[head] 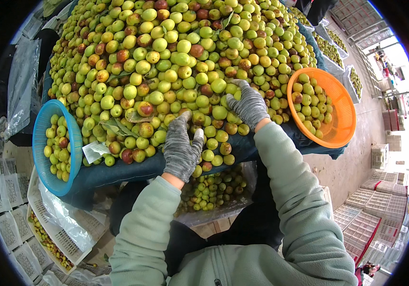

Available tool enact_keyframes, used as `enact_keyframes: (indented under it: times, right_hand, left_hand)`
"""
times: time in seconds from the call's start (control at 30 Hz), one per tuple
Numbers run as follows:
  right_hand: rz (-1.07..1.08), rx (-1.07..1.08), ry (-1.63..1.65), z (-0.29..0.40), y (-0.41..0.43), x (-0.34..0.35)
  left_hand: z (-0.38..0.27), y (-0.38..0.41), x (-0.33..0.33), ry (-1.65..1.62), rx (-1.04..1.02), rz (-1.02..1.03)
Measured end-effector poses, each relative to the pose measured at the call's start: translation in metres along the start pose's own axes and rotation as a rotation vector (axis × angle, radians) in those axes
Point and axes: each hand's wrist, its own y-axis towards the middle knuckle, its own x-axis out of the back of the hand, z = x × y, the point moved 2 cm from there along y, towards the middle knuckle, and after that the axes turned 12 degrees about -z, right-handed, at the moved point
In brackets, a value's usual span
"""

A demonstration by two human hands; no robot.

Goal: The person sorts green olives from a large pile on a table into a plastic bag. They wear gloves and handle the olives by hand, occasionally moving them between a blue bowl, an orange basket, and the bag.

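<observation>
A large heap of green and reddish jujubes (142, 67) covers a table draped in dark blue cloth (125, 171). My left hand (183, 146), in a grey knit glove, rests at the heap's near edge, thumb apart from the fingers. Farther right and a bit deeper in the heap, my gloved right hand (248, 103) touches the fruit with spread fingers. Between the hands, several jujubes lie towards the table edge. Below that edge, more jujubes (208, 193) fill a plastic-lined container between the knees. Whether either palm hides a fruit is not visible.
A blue plastic basket (77, 143) with jujubes stands at left, an orange one (349, 111) at right. White plastic crates (65, 239) are at lower left, with stacked crates (386, 203) at right. Another person's gloved hand (1, 127) shows at far left, near a plastic sheet (22, 85).
</observation>
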Motion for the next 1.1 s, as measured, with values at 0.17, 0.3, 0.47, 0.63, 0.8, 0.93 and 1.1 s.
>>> enact_keyframes:
  times: [0.17,0.3,0.47,0.63,0.8,0.93,1.1]
  right_hand:
    - [0.012,-0.441,0.869,0.005,0.0,0.023]
    - [0.266,-0.548,0.912,0.001,0.0,0.046]
    - [0.429,-0.401,1.03,-0.006,0.002,0.045]
    - [-0.046,-0.493,2.068,-0.054,0.033,0.083]
    - [-0.548,-0.535,2.268,-0.1,0.033,0.111]
    - [0.22,-0.035,1.962,-0.072,0.038,0.093]
    - [-0.115,-0.176,1.096,-0.02,0.041,0.031]
  left_hand:
    - [-0.001,0.006,-0.002,-0.102,0.087,0.0]
    - [0.002,0.009,-0.003,-0.122,0.115,0.022]
    - [0.009,0.011,-0.009,-0.229,0.132,0.003]
    - [0.014,0.011,-0.014,-0.228,0.099,-0.004]
    - [0.015,0.013,-0.017,-0.223,0.074,0.027]
    - [0.012,0.016,-0.019,-0.212,0.081,0.036]
    - [0.01,0.016,-0.018,-0.243,0.13,0.07]
